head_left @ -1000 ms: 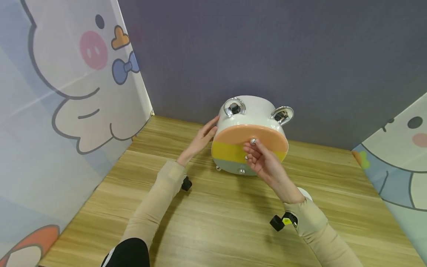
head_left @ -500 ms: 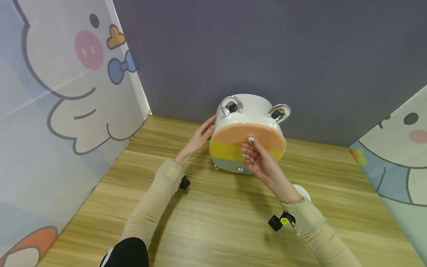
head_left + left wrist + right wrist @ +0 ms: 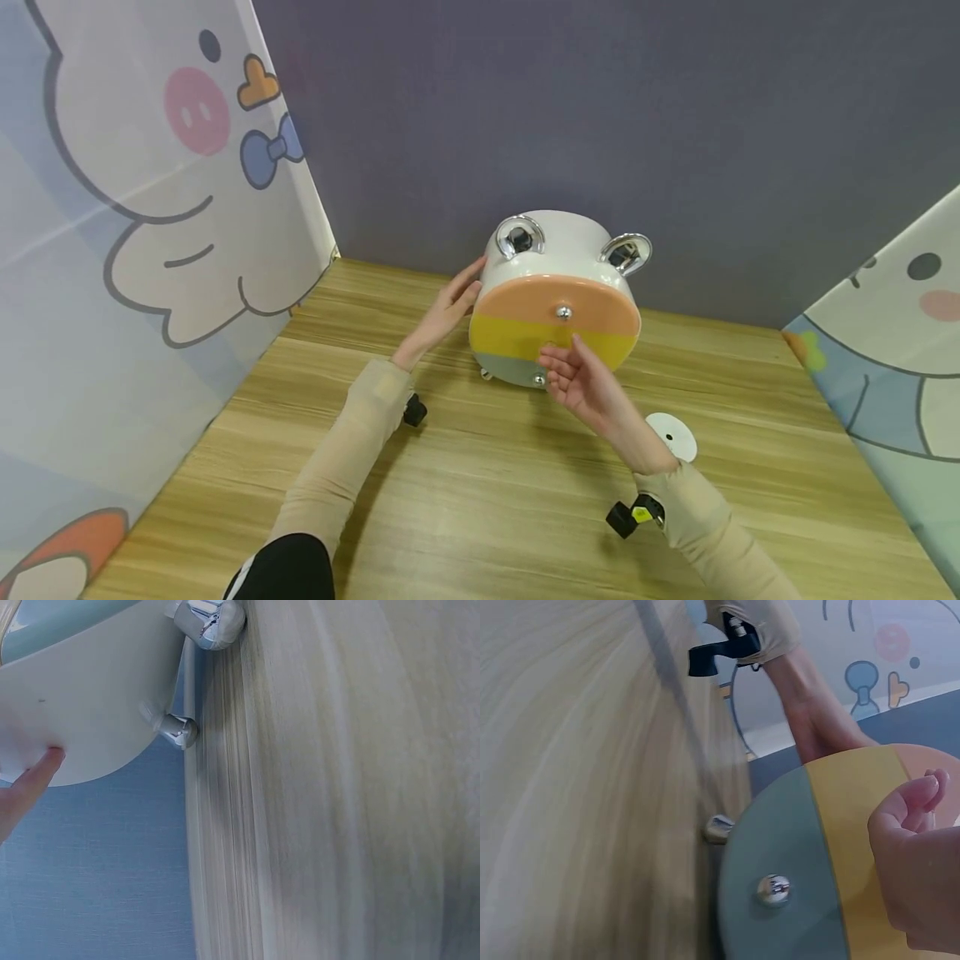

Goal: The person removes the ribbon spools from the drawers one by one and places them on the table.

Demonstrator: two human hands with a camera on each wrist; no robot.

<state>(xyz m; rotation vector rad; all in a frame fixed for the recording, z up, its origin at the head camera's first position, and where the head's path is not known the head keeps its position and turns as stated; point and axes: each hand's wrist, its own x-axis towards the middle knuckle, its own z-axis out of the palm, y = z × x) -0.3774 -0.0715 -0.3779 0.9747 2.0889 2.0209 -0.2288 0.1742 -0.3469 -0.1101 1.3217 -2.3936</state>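
Yellow drawer front sits just before the right hand's loosely curled, empty fingers; left hand rests flat against the cabinet.

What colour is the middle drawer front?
Yellow: the middle drawer sits between orange and grey-green fronts, clearest in the head view.

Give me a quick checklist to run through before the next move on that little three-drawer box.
1. Left hand steadies the white drawer box: ok, fingers rest on its side.
2. Right hand holds a knob: not ok, fingers curled, gripping nothing.
3. Orange drawer flush: ok.
4. Yellow drawer knob visible: not ok, hand covers it.
5. Box feet on the table: cannot tell for all.
6. White disc clear of the box: ok.
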